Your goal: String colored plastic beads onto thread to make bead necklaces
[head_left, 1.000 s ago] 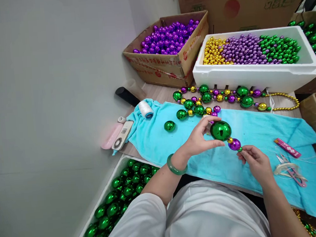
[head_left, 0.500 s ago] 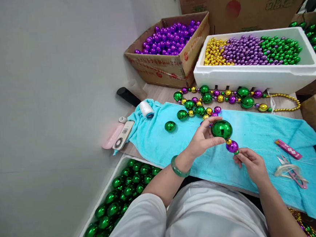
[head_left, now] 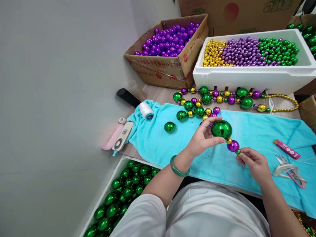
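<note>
A large shiny green bead (head_left: 221, 129) is gripped between the thumb and fingers of my left hand (head_left: 204, 138). In a row below it hang a small gold bead (head_left: 229, 141), a purple bead (head_left: 233, 146) and a tiny green bead (head_left: 237, 151). My right hand (head_left: 253, 162) is closed in a pinch at the tiny green bead; whether it grips bead or thread is too small to tell. A loose green bead (head_left: 170, 127) lies on the turquoise towel (head_left: 154, 140). Behind my left hand rests a finished-looking bead necklace (head_left: 245, 103) with a gold chain end.
Pink-handled scissors (head_left: 295, 177) and a pink packet (head_left: 287, 149) lie at right, near loose thread. A thread spool (head_left: 146, 110) and a phone-like object (head_left: 123, 136) are at left. Behind stand a foam box (head_left: 253, 76) and a carton (head_left: 156, 67) of beads; a bin (head_left: 86, 215) of green beads is lower left.
My right hand has shifted slightly right, and the purple and tiny green beads moved a little with it. The left hand still holds the large green bead.
</note>
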Tool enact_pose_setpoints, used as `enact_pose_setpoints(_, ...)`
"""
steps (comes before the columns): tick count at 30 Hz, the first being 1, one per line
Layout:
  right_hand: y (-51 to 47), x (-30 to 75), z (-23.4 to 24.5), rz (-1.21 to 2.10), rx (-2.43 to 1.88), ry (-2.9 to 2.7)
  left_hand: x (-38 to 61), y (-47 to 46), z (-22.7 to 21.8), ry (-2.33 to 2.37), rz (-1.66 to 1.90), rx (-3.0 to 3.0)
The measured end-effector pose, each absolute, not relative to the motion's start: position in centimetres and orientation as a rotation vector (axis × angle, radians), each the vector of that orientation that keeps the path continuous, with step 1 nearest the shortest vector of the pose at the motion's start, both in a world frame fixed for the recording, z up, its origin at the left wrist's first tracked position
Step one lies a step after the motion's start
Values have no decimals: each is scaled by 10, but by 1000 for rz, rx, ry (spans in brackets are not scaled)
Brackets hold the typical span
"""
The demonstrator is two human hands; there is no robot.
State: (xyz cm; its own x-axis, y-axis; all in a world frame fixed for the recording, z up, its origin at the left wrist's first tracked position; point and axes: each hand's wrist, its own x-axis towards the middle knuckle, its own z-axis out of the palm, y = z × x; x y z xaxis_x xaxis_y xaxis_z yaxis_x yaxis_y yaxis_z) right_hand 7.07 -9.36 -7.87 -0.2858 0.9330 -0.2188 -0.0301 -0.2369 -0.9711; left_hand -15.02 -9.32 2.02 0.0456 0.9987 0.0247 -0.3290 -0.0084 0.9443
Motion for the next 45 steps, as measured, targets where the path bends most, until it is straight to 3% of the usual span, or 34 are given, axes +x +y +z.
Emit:
enact_pose_setpoints(23, -89, 86, -76, 1680, -1213, -1232, -146, -85, 15, 870, 1344, 965)
enact_pose_setpoints(35, -95, 76, -82, 1811, -1111, -1153, -138, -88, 12, 692, 1259, 627)
enact_pose_setpoints(45, -97, 77, -70, 1758, -1165, -1122, -135, -85, 10, 833, 1351, 719)
